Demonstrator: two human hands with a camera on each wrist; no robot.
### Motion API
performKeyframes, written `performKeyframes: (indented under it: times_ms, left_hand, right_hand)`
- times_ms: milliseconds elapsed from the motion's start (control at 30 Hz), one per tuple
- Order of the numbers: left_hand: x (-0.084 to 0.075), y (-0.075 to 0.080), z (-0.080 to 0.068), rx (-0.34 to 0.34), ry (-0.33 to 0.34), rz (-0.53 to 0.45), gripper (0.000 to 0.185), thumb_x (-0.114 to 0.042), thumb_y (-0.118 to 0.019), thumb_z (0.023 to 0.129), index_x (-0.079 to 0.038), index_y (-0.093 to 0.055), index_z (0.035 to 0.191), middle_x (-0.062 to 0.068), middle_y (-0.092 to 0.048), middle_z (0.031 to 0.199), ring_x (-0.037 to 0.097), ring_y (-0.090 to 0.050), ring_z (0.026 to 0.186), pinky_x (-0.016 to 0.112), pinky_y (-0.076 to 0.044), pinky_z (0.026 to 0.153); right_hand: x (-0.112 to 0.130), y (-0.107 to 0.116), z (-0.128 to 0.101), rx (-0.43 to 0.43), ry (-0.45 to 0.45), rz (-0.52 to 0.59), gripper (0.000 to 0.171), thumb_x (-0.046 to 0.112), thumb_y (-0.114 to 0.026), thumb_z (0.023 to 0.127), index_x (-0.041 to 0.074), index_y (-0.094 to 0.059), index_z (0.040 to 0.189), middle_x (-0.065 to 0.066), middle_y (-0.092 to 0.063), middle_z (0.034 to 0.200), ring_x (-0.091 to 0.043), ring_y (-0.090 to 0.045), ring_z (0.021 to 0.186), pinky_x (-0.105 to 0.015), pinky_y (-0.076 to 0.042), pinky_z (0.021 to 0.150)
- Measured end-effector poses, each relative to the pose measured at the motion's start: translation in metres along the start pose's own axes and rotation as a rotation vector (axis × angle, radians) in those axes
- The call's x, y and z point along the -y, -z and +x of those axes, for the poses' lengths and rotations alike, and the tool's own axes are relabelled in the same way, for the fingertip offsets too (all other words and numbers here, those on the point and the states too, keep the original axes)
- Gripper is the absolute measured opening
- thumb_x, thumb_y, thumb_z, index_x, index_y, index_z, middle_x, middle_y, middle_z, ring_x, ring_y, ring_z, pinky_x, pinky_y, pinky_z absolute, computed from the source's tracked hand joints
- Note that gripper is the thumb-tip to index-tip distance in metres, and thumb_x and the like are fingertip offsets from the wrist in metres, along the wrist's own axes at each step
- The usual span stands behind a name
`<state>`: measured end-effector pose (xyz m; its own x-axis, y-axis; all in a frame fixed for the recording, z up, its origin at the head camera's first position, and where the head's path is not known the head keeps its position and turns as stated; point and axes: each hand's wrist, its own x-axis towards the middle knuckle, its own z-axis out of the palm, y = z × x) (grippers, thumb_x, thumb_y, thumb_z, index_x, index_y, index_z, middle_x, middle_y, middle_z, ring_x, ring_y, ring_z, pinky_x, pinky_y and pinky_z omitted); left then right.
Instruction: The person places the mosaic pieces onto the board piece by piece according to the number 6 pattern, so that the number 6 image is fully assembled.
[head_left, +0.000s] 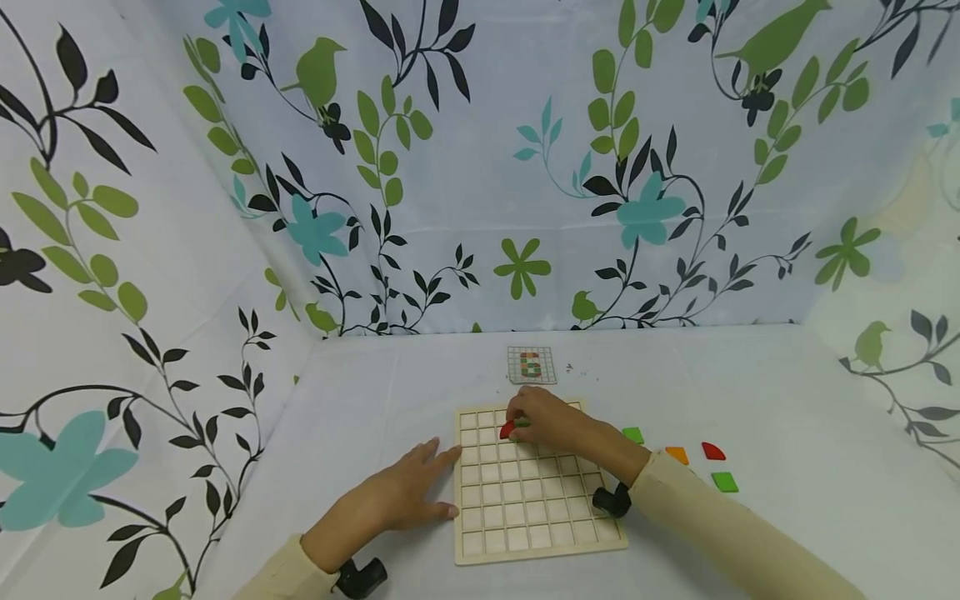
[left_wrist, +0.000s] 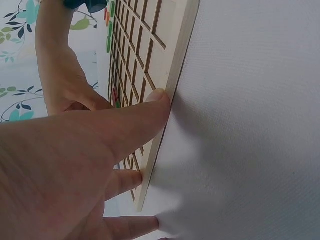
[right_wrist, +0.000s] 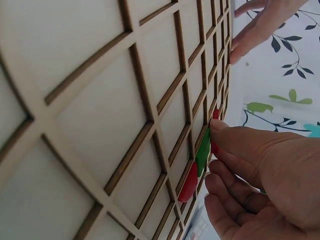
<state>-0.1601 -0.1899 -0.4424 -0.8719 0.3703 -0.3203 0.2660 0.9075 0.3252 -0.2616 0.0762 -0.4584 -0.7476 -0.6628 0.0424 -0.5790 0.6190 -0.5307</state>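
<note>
Two hands work the pale wooden grid board: left hand flat against its left edge — steadying it — right hand pinching a green tile beside a red tile near its far edge.

Pale wood, glossy tiles, matt white cloth

The square pale wooden grid board looks smooth and unvarnished, with darker scorched-looking lines around its raised ribs. The small red tile and the green tile beside it have a glossy, plastic-like sheen. The worktop wears a finely textured matt white cloth; the printed leaf-and-bird backdrop looks like soft matt fabric.
</note>
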Motion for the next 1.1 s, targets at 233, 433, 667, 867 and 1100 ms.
performKeyframes:
  times_ms: [233, 433, 667, 867, 1100]
  left_hand:
    - [-0.0004, 0.0006, 0.0006, -0.003, -0.001, 0.001, 0.083, -0.051, -0.076, 0.086, -0.022, -0.04, 0.155, 0.017, -0.031, 0.158, 0.039, -0.034, 0.141, 0.061, -0.043, 0.099]
    - [0.0004, 0.0004, 0.001, -0.004, -0.001, -0.007, 0.084, -0.051, -0.076, 0.085, -0.022, -0.04, 0.155, 0.017, -0.031, 0.158, 0.038, -0.034, 0.142, 0.062, -0.042, 0.099]
    - [0.0022, -0.0013, 0.0018, -0.007, -0.002, -0.008, 0.084, -0.051, -0.076, 0.085, -0.023, -0.04, 0.155, 0.017, -0.031, 0.158, 0.039, -0.034, 0.141, 0.061, -0.042, 0.099]
    - [0.0028, -0.0013, 0.0013, -0.009, -0.007, -0.014, 0.084, -0.051, -0.076, 0.085, -0.023, -0.039, 0.155, 0.017, -0.031, 0.158, 0.039, -0.034, 0.141, 0.061, -0.043, 0.098]
    - [0.0013, 0.0001, -0.0002, -0.006, 0.002, -0.009, 0.084, -0.051, -0.076, 0.085, -0.023, -0.039, 0.155, 0.017, -0.031, 0.158, 0.039, -0.034, 0.141, 0.061, -0.043, 0.099]
  right_hand:
    - [-0.0009, -0.0005, 0.0012, 0.033, -0.041, 0.025, 0.014, 0.02, -0.077, 0.091, 0.013, -0.07, 0.102, 0.001, -0.057, 0.098, -0.016, -0.052, 0.09, -0.032, -0.047, 0.079]
    - [0.0016, 0.0001, 0.0013, 0.048, -0.03, 0.017, 0.014, 0.02, -0.078, 0.09, 0.013, -0.071, 0.101, 0.001, -0.057, 0.095, -0.015, -0.051, 0.086, -0.032, -0.046, 0.077]
    - [0.0033, -0.0005, 0.0014, 0.043, -0.037, 0.01, 0.014, 0.021, -0.078, 0.09, 0.015, -0.071, 0.101, 0.002, -0.057, 0.095, -0.015, -0.051, 0.086, -0.033, -0.046, 0.077]
    - [0.0048, -0.0014, 0.0014, 0.042, -0.015, 0.001, 0.014, 0.02, -0.078, 0.09, 0.013, -0.072, 0.102, 0.001, -0.057, 0.095, -0.017, -0.052, 0.088, -0.033, -0.046, 0.078]
    - [0.0048, -0.0031, 0.0018, 0.035, 0.015, -0.037, 0.013, 0.02, -0.077, 0.091, 0.013, -0.072, 0.101, 0.001, -0.057, 0.096, -0.016, -0.051, 0.089, -0.034, -0.046, 0.079]
